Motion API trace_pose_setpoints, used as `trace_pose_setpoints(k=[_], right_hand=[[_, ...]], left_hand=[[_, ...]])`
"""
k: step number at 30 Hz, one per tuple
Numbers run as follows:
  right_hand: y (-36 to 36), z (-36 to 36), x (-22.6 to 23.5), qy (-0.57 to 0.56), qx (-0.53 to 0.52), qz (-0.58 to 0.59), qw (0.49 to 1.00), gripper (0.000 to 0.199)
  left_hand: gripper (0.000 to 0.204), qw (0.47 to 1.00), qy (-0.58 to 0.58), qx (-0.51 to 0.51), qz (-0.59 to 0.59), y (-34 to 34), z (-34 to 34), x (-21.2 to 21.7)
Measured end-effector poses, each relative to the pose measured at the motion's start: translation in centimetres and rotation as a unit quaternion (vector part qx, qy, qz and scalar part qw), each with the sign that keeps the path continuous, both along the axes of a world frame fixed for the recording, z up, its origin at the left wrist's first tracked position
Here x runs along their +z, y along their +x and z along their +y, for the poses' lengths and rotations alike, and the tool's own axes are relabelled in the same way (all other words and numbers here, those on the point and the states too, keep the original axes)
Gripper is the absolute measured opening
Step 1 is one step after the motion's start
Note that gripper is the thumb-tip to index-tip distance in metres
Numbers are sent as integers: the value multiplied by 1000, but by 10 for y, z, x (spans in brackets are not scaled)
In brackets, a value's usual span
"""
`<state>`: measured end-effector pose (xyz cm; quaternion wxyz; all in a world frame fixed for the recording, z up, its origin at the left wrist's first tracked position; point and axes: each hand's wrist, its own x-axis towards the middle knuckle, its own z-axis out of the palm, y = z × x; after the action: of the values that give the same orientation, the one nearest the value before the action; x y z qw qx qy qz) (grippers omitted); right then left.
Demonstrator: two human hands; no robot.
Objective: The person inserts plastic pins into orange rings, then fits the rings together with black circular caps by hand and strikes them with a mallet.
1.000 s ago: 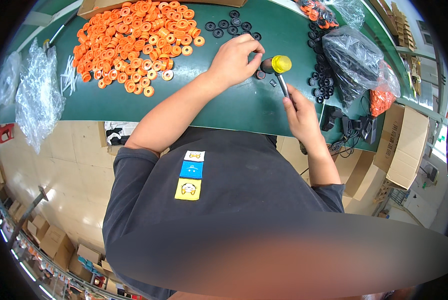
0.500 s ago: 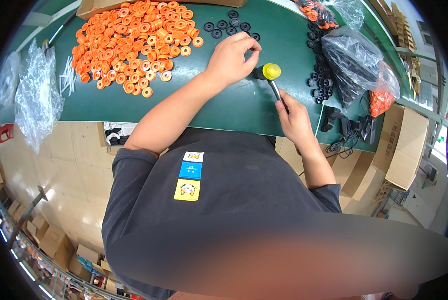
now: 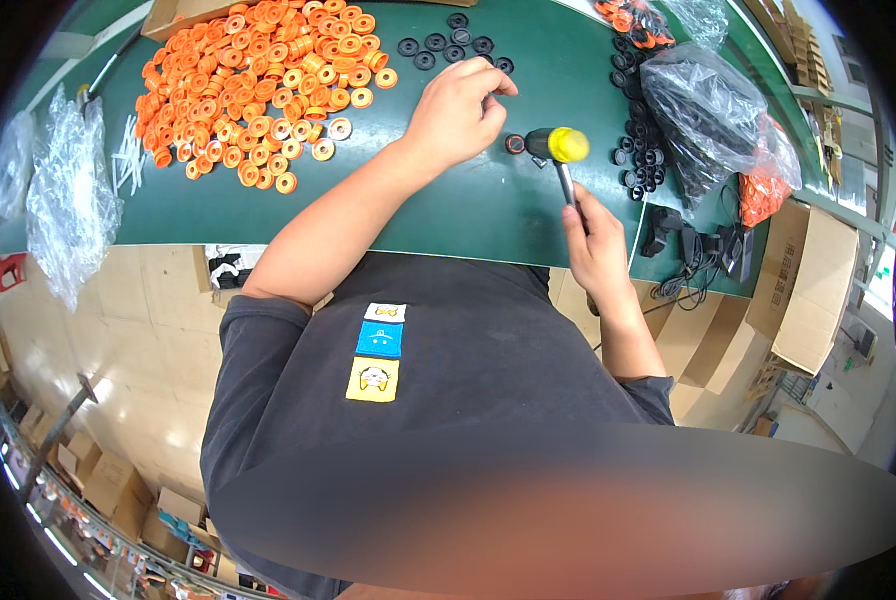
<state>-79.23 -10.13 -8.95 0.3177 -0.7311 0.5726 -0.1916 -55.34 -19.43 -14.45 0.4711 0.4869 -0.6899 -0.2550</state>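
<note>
My right hand (image 3: 596,240) grips the metal shaft of a mallet (image 3: 568,146), which has a yellow face and a black face. The mallet head is over the table, slightly blurred. Just left of its black face lies a small round black piece with an orange ring (image 3: 515,144). My left hand (image 3: 456,112) hovers nearby, fingers loosely bent, thumb and forefinger apart, with nothing visible between them; its palm side is hidden. Beyond it lie several black discs (image 3: 454,54). A large heap of orange wheel-shaped rings (image 3: 268,85) covers the table's left part.
Small black round parts (image 3: 640,160) line the right side, beside a clear bag of black parts (image 3: 703,115). Black cables (image 3: 703,262) and an open cardboard box (image 3: 803,290) are at the right edge. Clear plastic film (image 3: 73,200) hangs at the left beside white strips (image 3: 130,155).
My right hand has moved the mallet head to the right, uncovering the black piece with the orange ring. My left hand has stayed nearly in place.
</note>
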Motion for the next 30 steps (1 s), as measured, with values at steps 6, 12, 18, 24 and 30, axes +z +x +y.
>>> trace_pose_setpoints(k=[6, 12, 18, 24, 30], right_hand=[[-12, -4, -13, 118, -74, -106, 984, 29], [-19, -21, -11, 10, -85, -18, 996, 32], [-14, -46, -22, -119, -86, 150, 978, 38], [11, -32, 84, -312, 124, -127, 934, 25], [25, 7, 195, -445, 334, -151, 817, 39]], left_hand=[[21, 987, -39, -90, -124, -4, 6, 0], [27, 968, -33, -120, -216, -7, 12, 0], [22, 974, -32, -101, -201, -8, 10, -1], [20, 979, -145, 21, -139, 8, -10, 21], [21, 961, -8, 175, -213, 81, -66, 95]])
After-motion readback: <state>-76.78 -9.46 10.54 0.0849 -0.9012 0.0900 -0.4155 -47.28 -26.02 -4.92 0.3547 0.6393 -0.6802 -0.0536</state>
